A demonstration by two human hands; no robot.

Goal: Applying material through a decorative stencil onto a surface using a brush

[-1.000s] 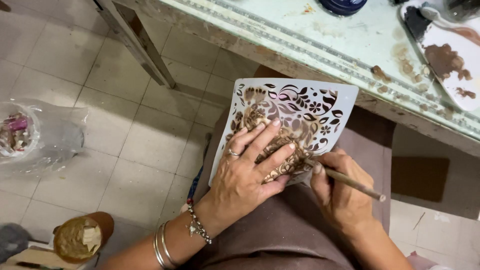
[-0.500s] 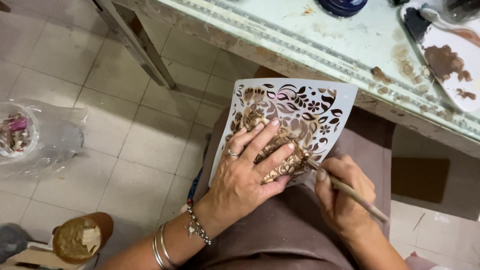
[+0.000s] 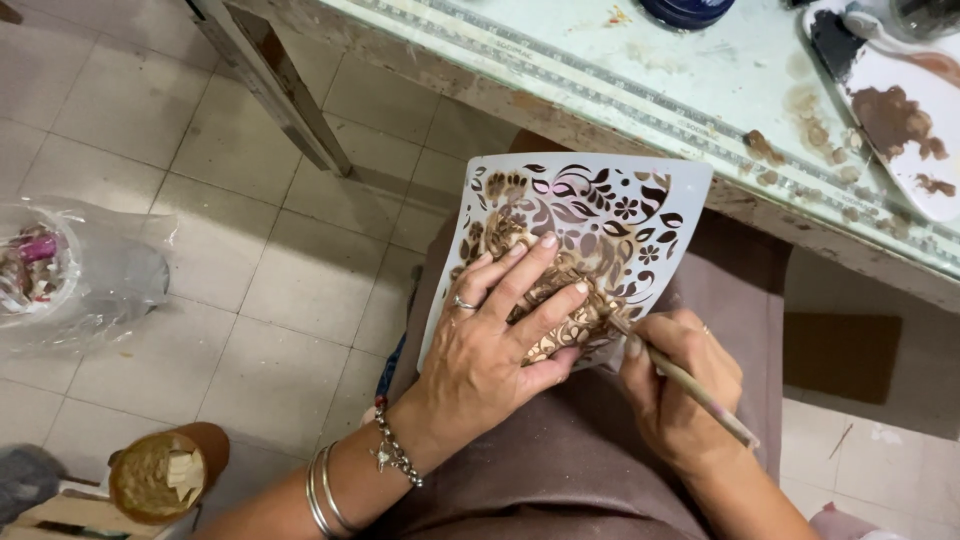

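Left hand (image 3: 490,350) lies flat, fingers spread, pressing the stencil (image 3: 590,240) onto the lap below the table (image 3: 640,70) edge. Right hand (image 3: 675,385) pinches a brush (image 3: 690,385), fingers closed around it, tip at the stencil beside the left fingertips.

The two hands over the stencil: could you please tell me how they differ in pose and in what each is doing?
The left hand lies flat with fingers spread, pressing the white stencil down; the right hand is curled in a grip around a thin brush. The left hand shows a ring and wrist bracelets; the right wrist shows none. The left hand covers the stencil's middle; the right hand sits at its lower right edge. Both rest over the person's lap.
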